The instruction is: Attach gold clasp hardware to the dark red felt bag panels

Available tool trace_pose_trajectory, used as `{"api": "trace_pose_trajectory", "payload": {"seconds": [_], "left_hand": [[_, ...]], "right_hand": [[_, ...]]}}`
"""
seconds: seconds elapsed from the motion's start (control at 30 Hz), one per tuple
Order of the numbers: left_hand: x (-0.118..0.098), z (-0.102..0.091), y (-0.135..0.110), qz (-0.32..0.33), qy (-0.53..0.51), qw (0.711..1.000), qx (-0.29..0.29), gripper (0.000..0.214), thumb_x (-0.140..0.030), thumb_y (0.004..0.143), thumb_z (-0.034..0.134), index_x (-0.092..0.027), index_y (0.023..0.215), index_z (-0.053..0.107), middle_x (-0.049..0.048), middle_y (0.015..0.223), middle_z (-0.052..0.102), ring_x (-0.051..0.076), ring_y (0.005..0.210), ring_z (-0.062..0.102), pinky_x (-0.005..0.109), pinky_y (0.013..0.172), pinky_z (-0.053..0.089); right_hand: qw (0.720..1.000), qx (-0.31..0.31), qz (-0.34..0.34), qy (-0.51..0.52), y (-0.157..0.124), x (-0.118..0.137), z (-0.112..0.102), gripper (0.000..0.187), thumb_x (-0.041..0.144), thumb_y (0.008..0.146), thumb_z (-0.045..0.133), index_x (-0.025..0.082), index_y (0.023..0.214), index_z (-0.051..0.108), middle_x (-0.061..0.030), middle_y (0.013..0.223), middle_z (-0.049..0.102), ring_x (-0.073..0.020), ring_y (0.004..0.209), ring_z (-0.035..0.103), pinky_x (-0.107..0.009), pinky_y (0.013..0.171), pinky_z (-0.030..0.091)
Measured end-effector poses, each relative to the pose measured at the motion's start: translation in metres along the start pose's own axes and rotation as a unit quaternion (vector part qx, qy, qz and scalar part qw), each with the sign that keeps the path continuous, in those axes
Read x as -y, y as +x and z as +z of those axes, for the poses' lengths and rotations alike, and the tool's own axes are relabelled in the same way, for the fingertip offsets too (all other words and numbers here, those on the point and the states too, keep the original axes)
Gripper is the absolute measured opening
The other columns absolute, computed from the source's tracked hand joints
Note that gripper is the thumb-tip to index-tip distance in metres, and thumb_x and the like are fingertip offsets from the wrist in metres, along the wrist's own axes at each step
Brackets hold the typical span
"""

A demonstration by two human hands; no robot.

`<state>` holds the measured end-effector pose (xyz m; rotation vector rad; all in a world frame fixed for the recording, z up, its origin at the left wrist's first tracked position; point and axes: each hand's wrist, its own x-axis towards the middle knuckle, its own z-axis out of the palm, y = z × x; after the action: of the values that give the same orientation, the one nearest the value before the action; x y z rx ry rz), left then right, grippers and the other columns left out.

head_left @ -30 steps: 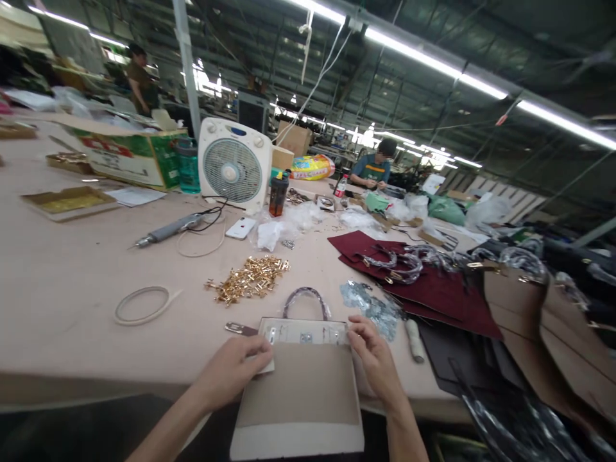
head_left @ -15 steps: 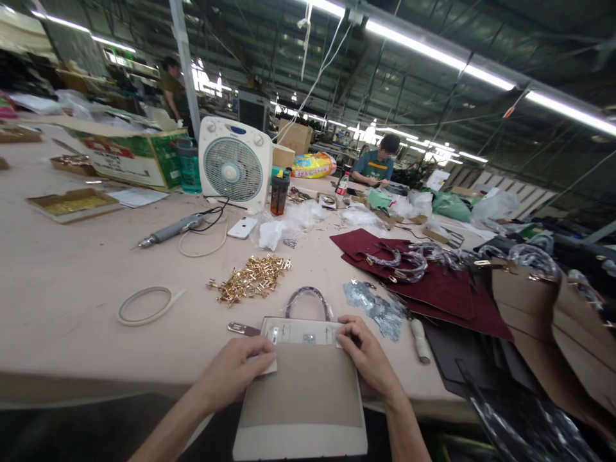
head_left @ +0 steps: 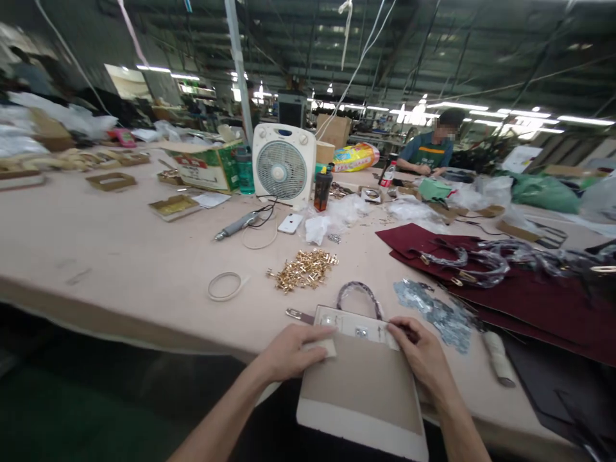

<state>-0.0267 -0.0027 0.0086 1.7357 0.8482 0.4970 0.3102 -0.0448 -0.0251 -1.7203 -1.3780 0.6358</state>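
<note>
Bag panel (head_left: 360,391), tan w/ cream band along bottom, lay at near edge of table (head_left: 120,256), lower part hanging off the edge toward the person. Left hand (head_left: 293,353) was at panel's top-left corner, fingers close together, pinching the cream corner btw thumb & fingers. Right hand (head_left: 423,359) was at top-right corner, fingers curled, pinching the top strip where small metal fittings showed. Wrapped handle loop (head_left: 359,292) stuck out past panel's top edge, flat on table. Small metal plate (head_left: 298,314) lay just beside top-left corner. Gold hardware pile (head_left: 303,269) sat farther in, near the loop; silver hardware pile (head_left: 433,308) just beyond right hand. White ring (head_left: 224,285) lay left of the gold pile, apart. Maroon panels (head_left: 505,289) w/ wrapped handles were stacked toward right edge. Toward the far edge: fan (head_left: 283,167), phone (head_left: 290,223), elec. driver (head_left: 235,226). Co-worker (head_left: 430,151) sat at the far side, hands on table, well apart.
</note>
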Motion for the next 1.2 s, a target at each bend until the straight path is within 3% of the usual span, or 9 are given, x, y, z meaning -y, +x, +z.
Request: {"api": "trace_pose_trajectory", "payload": {"seconds": [0.1,0.2,0.27,0.33,0.47,0.7,0.87,1.03,1.2], "left_hand": [[-0.006,-0.003,-0.004,-0.010,0.025,1.000,0.012,0.089,-0.030,0.086,0.067,-0.020,0.165,0.029,0.0010,0.096,0.081,0.023,0.090,0.070,0.033,0.089,0.051],[-0.008,-0.004,-0.006,-0.001,0.032,0.999,0.017,0.089,-0.027,0.085,0.063,-0.018,0.166,0.026,0.0025,0.102,0.080,0.023,0.096,0.069,0.032,0.089,0.050],[-0.005,-0.004,-0.007,0.009,0.039,0.999,0.015,0.087,-0.024,0.084,0.060,-0.021,0.165,0.029,0.0019,0.104,0.080,0.024,0.096,0.069,0.032,0.087,0.050],[-0.001,-0.002,-0.007,0.016,0.059,0.998,0.002,0.087,-0.021,0.082,0.059,-0.024,0.164,0.031,0.0010,0.103,0.080,0.025,0.095,0.069,0.032,0.085,0.050],[0.006,-0.001,-0.007,0.026,0.106,0.994,-0.018,0.088,-0.018,0.077,0.057,-0.024,0.163,0.035,0.0020,0.100,0.079,0.025,0.091,0.070,0.032,0.085,0.052],[0.006,-0.002,-0.009,0.046,0.089,0.995,-0.006,0.085,-0.023,0.079,0.061,-0.018,0.161,0.038,0.0091,0.130,0.075,0.032,0.126,0.065,0.041,0.110,0.047],[0.004,-0.003,-0.009,0.052,0.047,0.997,-0.010,0.074,-0.019,0.079,0.062,-0.019,0.152,0.050,0.0061,0.116,0.080,0.027,0.111,0.072,0.035,0.100,0.052],[0.004,-0.004,-0.010,0.088,0.026,0.994,-0.053,0.026,-0.028,0.089,0.066,-0.019,0.110,0.078,0.0045,0.101,0.080,0.020,0.092,0.070,0.027,0.083,0.051],[0.006,-0.004,-0.010,0.127,0.035,0.990,-0.054,0.023,-0.030,0.094,0.065,-0.020,0.105,0.082,0.0037,0.094,0.078,0.018,0.088,0.068,0.025,0.084,0.048]], "right_hand": [[0.996,-0.077,-0.040,-0.038,-0.004,0.008,0.004,0.040,0.055,0.090,0.067,0.021,0.109,0.074,-0.0095,0.109,0.076,-0.0293,0.098,0.071,-0.044,0.092,0.053],[0.974,-0.156,-0.138,-0.088,-0.018,0.038,0.012,0.033,0.052,0.093,0.067,0.023,0.109,0.074,-0.0096,0.114,0.075,-0.0303,0.107,0.068,-0.047,0.101,0.050],[0.975,-0.115,-0.179,-0.066,-0.031,0.062,0.024,0.027,0.046,0.098,0.064,0.025,0.111,0.073,-0.0085,0.112,0.075,-0.0280,0.104,0.069,-0.044,0.096,0.054],[0.975,-0.016,-0.219,-0.032,-0.044,0.082,0.043,0.023,0.039,0.102,0.061,0.026,0.118,0.072,-0.0088,0.115,0.074,-0.0265,0.105,0.069,-0.041,0.093,0.056],[0.952,0.104,-0.288,-0.024,-0.057,0.096,0.083,0.033,0.026,0.105,0.055,0.029,0.137,0.064,-0.0093,0.128,0.070,-0.0266,0.120,0.066,-0.043,0.103,0.055],[0.945,0.108,-0.308,-0.037,-0.058,0.087,0.104,0.024,0.022,0.104,0.057,0.029,0.124,0.070,-0.0070,0.109,0.073,-0.0246,0.101,0.069,-0.038,0.090,0.058],[0.953,0.103,-0.285,-0.016,-0.059,0.094,0.099,0.015,0.022,0.104,0.057,0.027,0.104,0.071,-0.0053,0.099,0.072,-0.0231,0.093,0.069,-0.034,0.083,0.056],[0.961,0.087,-0.263,0.014,-0.059,0.094,0.096,0.015,0.025,0.104,0.057,0.025,0.099,0.070,-0.0052,0.094,0.071,-0.0224,0.089,0.068,-0.033,0.079,0.055],[0.961,0.093,-0.260,0.014,-0.061,0.088,0.096,0.014,0.025,0.104,0.056,0.025,0.098,0.069,-0.0054,0.094,0.069,-0.0233,0.089,0.066,-0.034,0.080,0.054]]}}
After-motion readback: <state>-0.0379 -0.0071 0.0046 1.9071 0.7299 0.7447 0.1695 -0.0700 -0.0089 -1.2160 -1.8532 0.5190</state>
